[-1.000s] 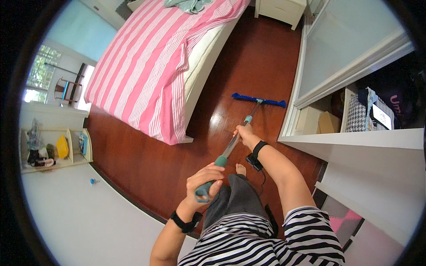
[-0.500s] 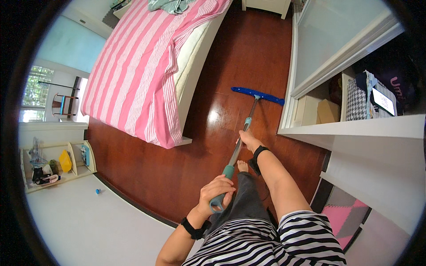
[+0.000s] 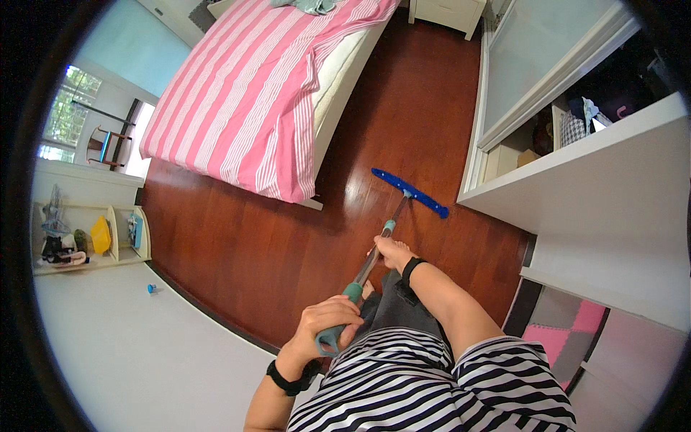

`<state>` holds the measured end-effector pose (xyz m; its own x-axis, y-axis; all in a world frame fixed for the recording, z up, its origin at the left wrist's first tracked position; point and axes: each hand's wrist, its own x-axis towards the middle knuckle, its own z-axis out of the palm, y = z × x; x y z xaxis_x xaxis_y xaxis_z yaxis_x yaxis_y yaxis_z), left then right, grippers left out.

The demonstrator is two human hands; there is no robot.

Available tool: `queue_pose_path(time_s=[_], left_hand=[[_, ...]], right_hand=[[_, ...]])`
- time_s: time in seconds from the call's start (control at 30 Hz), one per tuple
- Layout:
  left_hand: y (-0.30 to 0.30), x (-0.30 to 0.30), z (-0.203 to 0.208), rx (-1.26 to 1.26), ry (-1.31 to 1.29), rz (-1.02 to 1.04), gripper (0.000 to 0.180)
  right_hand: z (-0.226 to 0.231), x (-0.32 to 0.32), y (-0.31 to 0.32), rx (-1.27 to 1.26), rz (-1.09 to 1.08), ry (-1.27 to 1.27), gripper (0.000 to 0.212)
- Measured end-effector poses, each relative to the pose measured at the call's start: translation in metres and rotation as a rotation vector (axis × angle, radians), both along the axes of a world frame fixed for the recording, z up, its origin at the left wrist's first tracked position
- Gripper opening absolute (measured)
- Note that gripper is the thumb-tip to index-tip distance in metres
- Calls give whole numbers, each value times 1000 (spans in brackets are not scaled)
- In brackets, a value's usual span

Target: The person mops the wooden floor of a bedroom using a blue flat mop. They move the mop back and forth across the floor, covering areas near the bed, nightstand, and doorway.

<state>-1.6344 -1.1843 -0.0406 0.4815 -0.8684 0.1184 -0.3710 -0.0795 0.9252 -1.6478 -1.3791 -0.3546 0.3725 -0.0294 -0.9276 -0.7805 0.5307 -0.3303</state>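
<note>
A mop with a wide blue head (image 3: 425, 202) lies with that head on the red-brown wooden floor (image 3: 400, 122), between the bed and the wardrobe. Its metal pole slants back toward me. My left hand (image 3: 329, 324) is closed around the grey-green grip at the pole's near end, a loop-shaped tip showing below the fingers. Farther along, my right hand (image 3: 394, 252) wraps the metal pole just below a light green collar. Both wrists wear black bands. My bare feet show partly under the pole and the right arm.
A bed with a pink-and-white striped cover (image 3: 237, 101) stands ahead on the left. On the right is a wardrobe with a sliding door (image 3: 529, 61), partly open on folded things. A white nightstand (image 3: 448, 13) stands at the far end. Low shelves (image 3: 129, 252) hold small items at the left.
The mop head has come nearer to me and turned, its right end now closer. Both hands have drawn back a little to the left, still on the pole. My view has shifted.
</note>
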Motion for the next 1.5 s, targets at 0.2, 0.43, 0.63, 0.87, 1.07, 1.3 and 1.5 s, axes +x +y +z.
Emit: queue_pose_path(time_s=[0.2,0.43,0.63,0.87,1.07,1.3,1.5], left_hand=[[55,-5,39,-34,74,-81,12],[52,0,71,2,47,-234,23],[14,7,78,-84,65,-286,27],[-56,10,46,-108,71,-321,39],[-131,16,-9,-198,182,-271,24],[-155,26,-36,-306,112,-58,18],[-94,17,-26,-229,108,77,9]], right_hand=[[-6,-33,90,160,-53,-38,24],[31,-54,104,199,-116,-60,19],[67,-59,58,294,-440,-157,12],[66,-60,-39,238,-819,-238,12],[21,-45,-134,221,-931,-277,25],[-8,-21,-163,380,-926,-83,13],[-1,-6,-109,230,-560,-10,17]])
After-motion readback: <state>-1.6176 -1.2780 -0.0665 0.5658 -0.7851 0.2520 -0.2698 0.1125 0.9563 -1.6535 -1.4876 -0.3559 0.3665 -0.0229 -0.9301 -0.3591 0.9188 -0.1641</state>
